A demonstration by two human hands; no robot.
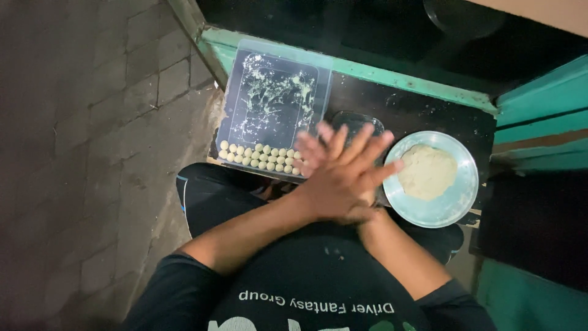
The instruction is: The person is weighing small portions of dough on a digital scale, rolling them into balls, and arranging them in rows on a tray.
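The left hand (340,178) lies flat on top of the right hand (315,156), palms pressed together and fingers spread. Whatever is between the palms is hidden, so it cannot be told if they hold something. Only the blurred fingertips of the right hand show. Just beyond them, a clear tray (245,132) on the dark bench (422,113) carries rows of small dough balls (260,157). Right of the hands stands a metal bowl (456,205) with dough (427,172).
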